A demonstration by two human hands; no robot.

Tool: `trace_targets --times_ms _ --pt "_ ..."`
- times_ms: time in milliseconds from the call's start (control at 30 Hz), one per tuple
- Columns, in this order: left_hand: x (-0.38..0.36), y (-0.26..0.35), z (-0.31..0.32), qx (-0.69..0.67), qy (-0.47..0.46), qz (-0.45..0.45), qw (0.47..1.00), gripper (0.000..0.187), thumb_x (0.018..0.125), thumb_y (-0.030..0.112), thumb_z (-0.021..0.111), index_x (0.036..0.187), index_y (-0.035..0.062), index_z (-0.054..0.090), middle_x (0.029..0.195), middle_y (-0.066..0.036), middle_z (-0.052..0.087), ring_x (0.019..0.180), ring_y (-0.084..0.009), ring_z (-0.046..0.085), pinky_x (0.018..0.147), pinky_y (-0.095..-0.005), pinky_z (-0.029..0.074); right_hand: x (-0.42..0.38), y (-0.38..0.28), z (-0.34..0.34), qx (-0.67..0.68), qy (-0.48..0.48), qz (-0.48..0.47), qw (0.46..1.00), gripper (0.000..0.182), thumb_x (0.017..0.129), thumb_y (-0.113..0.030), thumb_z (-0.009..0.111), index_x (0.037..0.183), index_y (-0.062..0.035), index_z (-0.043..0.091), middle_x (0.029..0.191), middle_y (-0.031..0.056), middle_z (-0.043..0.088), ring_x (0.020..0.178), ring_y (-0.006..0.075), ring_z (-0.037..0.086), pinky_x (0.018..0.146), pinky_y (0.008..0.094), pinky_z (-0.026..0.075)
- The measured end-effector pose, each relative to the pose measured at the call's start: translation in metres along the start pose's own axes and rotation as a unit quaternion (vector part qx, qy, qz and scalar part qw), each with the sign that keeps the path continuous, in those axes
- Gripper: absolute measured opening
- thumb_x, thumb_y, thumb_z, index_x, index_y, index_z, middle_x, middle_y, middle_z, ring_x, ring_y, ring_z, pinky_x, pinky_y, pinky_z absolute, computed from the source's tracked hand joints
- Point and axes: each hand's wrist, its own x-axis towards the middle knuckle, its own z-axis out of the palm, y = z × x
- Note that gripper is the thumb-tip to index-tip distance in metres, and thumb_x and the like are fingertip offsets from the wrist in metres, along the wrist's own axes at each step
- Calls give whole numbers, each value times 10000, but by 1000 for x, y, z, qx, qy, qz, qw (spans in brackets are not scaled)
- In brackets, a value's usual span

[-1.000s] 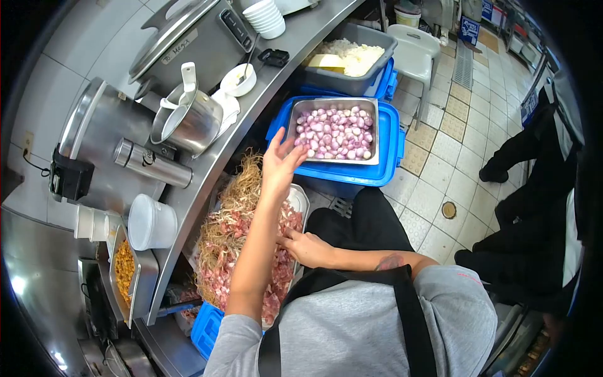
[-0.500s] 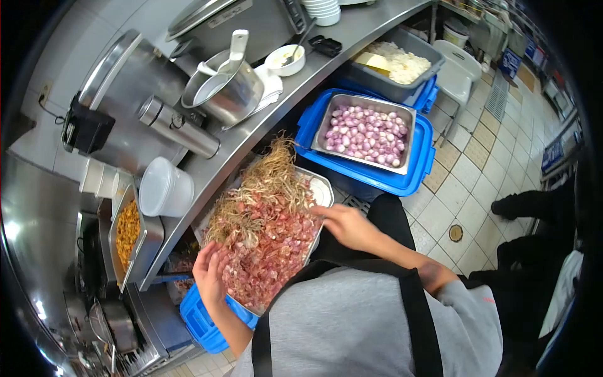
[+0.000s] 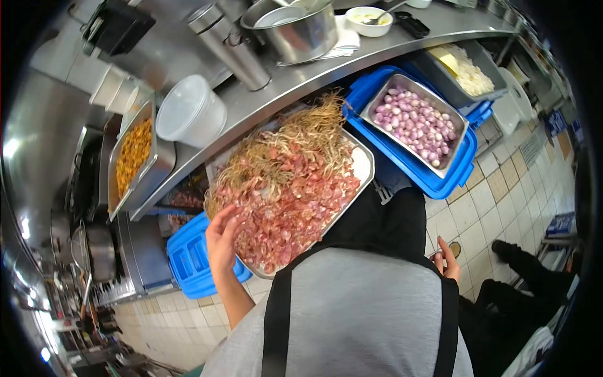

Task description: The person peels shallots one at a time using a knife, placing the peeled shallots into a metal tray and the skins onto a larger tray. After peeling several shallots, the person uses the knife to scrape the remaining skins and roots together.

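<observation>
A metal tray (image 3: 367, 164) lies in front of my lap, heaped with reddish onion skins (image 3: 282, 217) and a tangle of dry, straw-coloured roots (image 3: 276, 154). At the tray's left edge, beside the skins, my left hand (image 3: 221, 242) has its fingers apart and holds nothing. My right hand (image 3: 447, 261) is away from the tray, low at my right side above the floor, with fingers curled around something thin that I cannot make out. Small peeled purple onions (image 3: 418, 125) fill a steel pan (image 3: 453, 157) on a blue lid (image 3: 433, 184).
Along the steel counter (image 3: 295, 81) stand a white tub (image 3: 191, 113), a flask (image 3: 232, 50), a pot (image 3: 308, 38) and a white bowl (image 3: 369, 22). Another blue lid (image 3: 191, 251) is at lower left. A grey bin (image 3: 499, 81) holds pale pieces. A person's dark-clothed leg (image 3: 524, 261) is at right.
My right hand has left the tray's right side and moved right and down beside my body. My left hand stays by the tray's left edge. The view has shifted and turned.
</observation>
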Motion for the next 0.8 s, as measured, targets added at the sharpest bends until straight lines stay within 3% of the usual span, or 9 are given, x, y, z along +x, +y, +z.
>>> trace_targets --times_ms 100,233,300,333,400,467,600,700,800 --pt "9 -15 -3 -18 -17 -1 1000 308 858 73 558 1149 -20 514 1100 -140 581 919 -207 601 765 -300 505 12 -4 11 -20 -38 -70 997 344 851 -48 508 1190 -64 562 717 38 555 683 93 535 624 226 426" --pt "59 -75 0 112 18 67 991 258 834 106 606 1053 -29 581 957 -92 643 818 -170 622 713 -254 489 38 -63 60 -25 -102 -181 978 343 834 -2 508 1171 -46 551 823 108 582 752 174 567 678 258 437" --pt "80 -87 18 219 32 100 970 229 797 87 616 991 -34 604 932 -125 651 838 -158 622 725 -274 490 51 -84 90 -1 -167 -243 956 333 826 -2 524 1157 -35 549 891 140 600 788 227 588 707 281 448" --pt "89 -90 26 295 44 104 949 240 752 111 643 948 -26 622 860 -166 651 757 -188 638 660 -293 487 56 -88 106 6 -208 -260 943 326 826 -13 536 1151 -29 548 926 151 613 804 248 601 724 291 457" --pt "100 -89 43 403 63 198 891 268 694 76 650 946 -10 622 870 -191 607 786 -348 590 700 -385 473 63 -98 137 3 -278 -315 907 321 828 -28 543 1148 -20 544 991 168 614 873 262 615 772 307 467" --pt "113 -95 49 409 91 284 862 278 668 42 652 937 -17 618 897 -192 579 821 -374 565 730 -416 461 62 -116 165 26 -323 -351 878 314 832 -40 540 1145 -14 541 1050 175 606 927 280 612 808 327 470" --pt "129 -90 49 414 55 264 869 270 653 7 643 920 -28 613 943 -206 558 839 -381 559 745 -417 460 59 -128 215 84 -386 -350 849 306 845 -73 524 1144 -12 544 1046 183 609 1013 280 584 861 334 443" --pt "133 -84 46 454 56 273 846 236 662 -3 625 897 -26 621 911 -208 585 804 -384 573 714 -405 473 57 -129 245 66 -349 -419 836 297 854 -105 526 1138 -25 556 918 156 634 836 222 626 746 302 470" --pt "127 -78 44 464 27 140 874 201 674 -7 601 871 -33 626 806 -200 612 735 -403 580 680 -404 483 48 -138 254 57 -456 -204 864 288 860 -123 532 1133 -38 566 753 105 611 614 145 564 601 276 447"
